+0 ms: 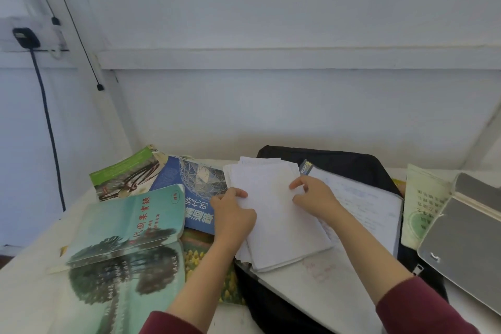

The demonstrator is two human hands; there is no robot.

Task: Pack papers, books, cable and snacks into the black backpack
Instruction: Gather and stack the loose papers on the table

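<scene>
I am gripping the stack of papers from both sides: my left fingers are curling round its left edge with the thumb on top, and my right fingers are pinching its right edge near the far corner. The stack is sitting over the black backpack, which is lying flat on the counter against the wall. Wider written sheets are spreading out under my right wrist; I cannot tell whether they are lying inside the bag's mouth or only on top of it.

I am judging the packing as barely begun. The teal book, the blue book and the green-and-white book are all lying out on my left, overlapping one another, and a pale green booklet and a grey notebook are waiting on my right. I am not making out any snacks for certain, and the only cable showing is hanging down the wall.

Room is tight: the blue book is touching the stack's left edge, the wall is closing off the far side, and the near side is staying freest for lifting
</scene>
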